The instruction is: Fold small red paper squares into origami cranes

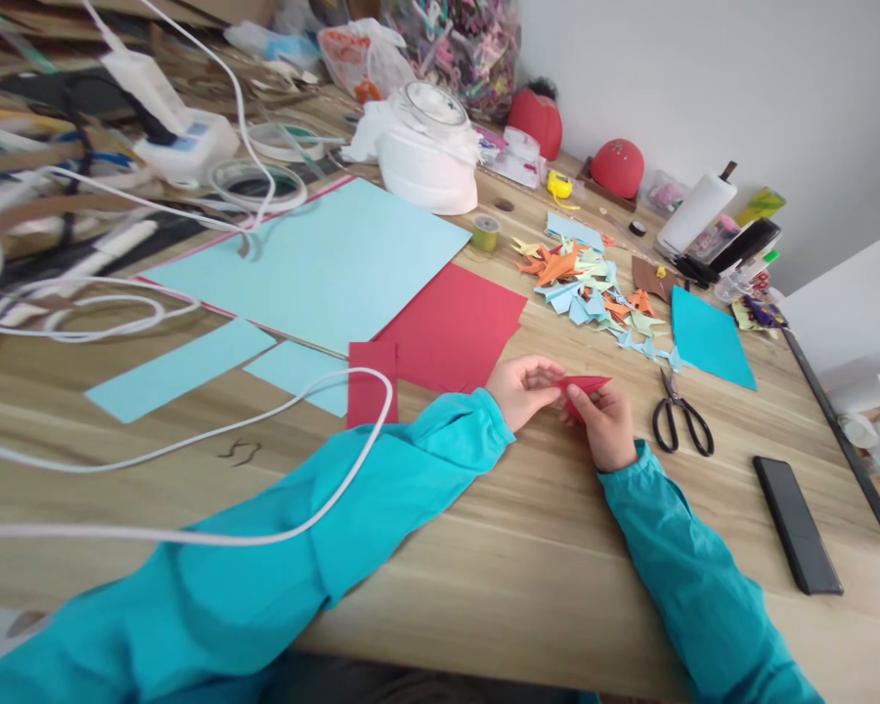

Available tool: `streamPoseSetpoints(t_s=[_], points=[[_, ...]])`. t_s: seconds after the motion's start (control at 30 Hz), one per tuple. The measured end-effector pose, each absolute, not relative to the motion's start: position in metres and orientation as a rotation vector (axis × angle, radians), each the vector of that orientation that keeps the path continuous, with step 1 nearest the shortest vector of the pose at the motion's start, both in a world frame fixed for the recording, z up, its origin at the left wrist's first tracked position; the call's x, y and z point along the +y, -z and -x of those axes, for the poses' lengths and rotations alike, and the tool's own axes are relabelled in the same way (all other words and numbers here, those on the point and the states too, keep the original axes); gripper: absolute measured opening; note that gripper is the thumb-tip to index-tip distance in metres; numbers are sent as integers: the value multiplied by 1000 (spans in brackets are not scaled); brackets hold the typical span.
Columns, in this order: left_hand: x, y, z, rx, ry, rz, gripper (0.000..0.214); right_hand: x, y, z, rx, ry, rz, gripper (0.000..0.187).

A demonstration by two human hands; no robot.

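Note:
Between my two hands is a small piece of folded red paper, pointed toward the right. My left hand pinches its left end with thumb and fingers. My right hand grips it from the near side, the thumb pressed on top. Just behind lie red paper sheets, and a narrow red strip is to the left of my left hand. Beyond my hands sits a pile of folded paper cranes in orange, blue and pale green. Black-handled scissors rest right of my right hand.
A large light blue sheet covers the back left, with blue strips before it. A white cable loops over my left sleeve. A phone lies at right, near a teal sheet. A thread spool stands behind.

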State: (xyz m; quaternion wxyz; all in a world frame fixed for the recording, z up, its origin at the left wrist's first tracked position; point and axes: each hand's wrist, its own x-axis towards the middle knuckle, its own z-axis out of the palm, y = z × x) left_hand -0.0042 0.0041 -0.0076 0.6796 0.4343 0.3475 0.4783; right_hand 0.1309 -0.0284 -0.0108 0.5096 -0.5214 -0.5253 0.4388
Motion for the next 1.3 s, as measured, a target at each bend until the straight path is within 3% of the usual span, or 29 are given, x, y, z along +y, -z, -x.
streamPoseSetpoints(t_s=[1.3], points=[[-1,-2,3,751,-997,-937,15,-24,12,-137,-1115,-1187,1116,21]])
